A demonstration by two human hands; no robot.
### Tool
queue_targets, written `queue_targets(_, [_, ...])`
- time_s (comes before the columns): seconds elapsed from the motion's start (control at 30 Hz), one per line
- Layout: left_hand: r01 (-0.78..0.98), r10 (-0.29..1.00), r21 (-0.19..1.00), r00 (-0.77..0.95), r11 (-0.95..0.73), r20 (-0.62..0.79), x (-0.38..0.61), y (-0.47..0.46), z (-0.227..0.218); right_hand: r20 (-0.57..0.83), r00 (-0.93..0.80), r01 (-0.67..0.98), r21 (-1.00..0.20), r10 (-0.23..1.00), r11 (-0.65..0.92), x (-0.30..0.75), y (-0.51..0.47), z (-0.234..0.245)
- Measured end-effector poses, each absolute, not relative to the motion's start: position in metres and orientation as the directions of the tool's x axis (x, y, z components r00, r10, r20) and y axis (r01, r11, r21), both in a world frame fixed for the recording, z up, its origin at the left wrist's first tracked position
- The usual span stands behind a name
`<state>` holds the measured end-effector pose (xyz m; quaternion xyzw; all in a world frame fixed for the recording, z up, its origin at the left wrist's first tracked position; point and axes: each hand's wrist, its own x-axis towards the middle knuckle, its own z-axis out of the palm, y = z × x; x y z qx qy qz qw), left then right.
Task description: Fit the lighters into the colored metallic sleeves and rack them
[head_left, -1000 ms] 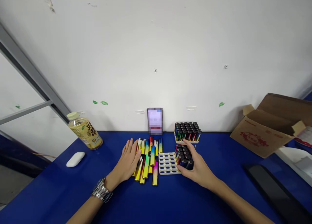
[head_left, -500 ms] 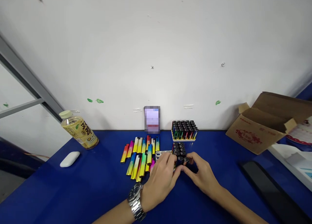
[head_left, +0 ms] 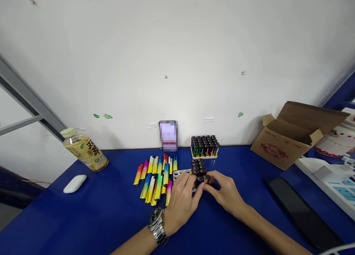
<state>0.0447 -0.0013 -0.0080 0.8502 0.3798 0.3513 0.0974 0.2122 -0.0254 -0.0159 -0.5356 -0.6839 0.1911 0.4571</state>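
Several lighters stand upright with black tops in a white tray with holes (head_left: pixel 179 172), most of which my left hand (head_left: pixel 181 199) covers. My left fingers close around the tray's front left, the thumb reaching across to the front lighters; their exact contact is partly hidden. My right hand (head_left: pixel 226 194) pinches a lighter (head_left: pixel 206 177) at the front right corner between thumb and fingers, its top upright among the others. Loose lighters (head_left: pixel 158 186), gold at one end and coloured at the other, lie left of my left hand.
A full rack of lighters (head_left: pixel 205 148) stands by the wall, right of a propped phone (head_left: pixel 168 135). A drink bottle (head_left: pixel 85 149) and a white case (head_left: pixel 74 183) are at left. An open cardboard box (head_left: pixel 277 146) and a long black object (head_left: pixel 301 210) lie right.
The view has turned slightly, so everything appears shifted left. The front right lighter's top looks a little lower, closer to level with its neighbours. Both hands stay at the tray.
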Motion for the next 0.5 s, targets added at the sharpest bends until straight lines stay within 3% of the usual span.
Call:
queue_targets(0.17, [0.473,0.67,0.482,0.42,-0.738,0.612,0.04,0.003,-0.002,0.44,0.078,0.45,-0.816,0.894,0.362,0.217,-0.026,0.002])
queue_targets(0.3, [0.355,0.757,0.668,0.308,-0.654,0.577,0.033,0.003,0.011,0.406,0.251,0.296,-0.897,0.879,0.329,0.222,-0.027,0.011])
queue_targets(0.4, [0.33,0.87,0.806,0.205,-0.492,0.447,0.033,0.001,0.015,0.332,0.2,0.43,-0.875,0.922,0.222,0.219,-0.025,0.007])
queue_targets(0.5, [0.463,0.91,0.784,0.24,-0.414,0.338,0.039,0.002,0.011,0.336,0.099,0.638,-0.744,0.937,0.199,0.211,-0.022,0.001])
